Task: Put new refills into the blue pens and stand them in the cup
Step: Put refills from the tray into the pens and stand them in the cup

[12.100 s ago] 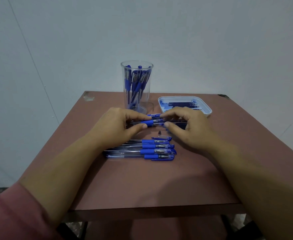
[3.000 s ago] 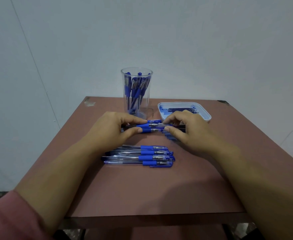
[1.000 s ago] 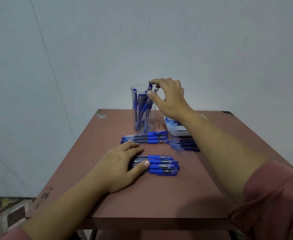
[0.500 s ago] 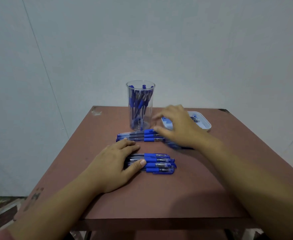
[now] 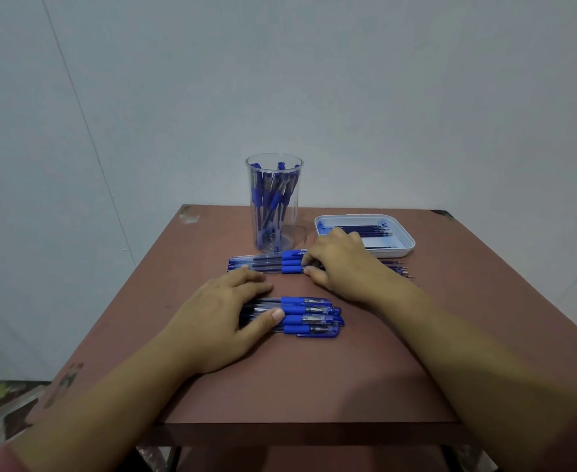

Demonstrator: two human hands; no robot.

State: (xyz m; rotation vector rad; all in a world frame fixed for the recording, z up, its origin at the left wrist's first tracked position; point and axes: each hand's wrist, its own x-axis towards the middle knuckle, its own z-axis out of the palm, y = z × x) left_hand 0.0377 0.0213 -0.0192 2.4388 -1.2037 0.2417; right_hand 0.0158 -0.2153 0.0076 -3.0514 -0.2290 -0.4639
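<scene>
There is just one camera, and it sits on my head. It looks forward and down at the table (image 5: 314, 386). I am at 6 o'clock, and the far edge is at 12. The camera is close, so my arms come in big from the bottom corners. My left hand (image 5: 225, 321) and right hand (image 5: 341, 264) meet near the middle, by the far pens (image 5: 266, 264). The cup (image 5: 274, 202) is toward 12 and the tray (image 5: 406, 245) toward 1. The wall (image 5: 348, 80) fills the top half. The edges look bent, maybe from a wide lens.

A plain indoor room: bare pale wall (image 5: 348, 80), worn brown table (image 5: 314, 379).
</scene>
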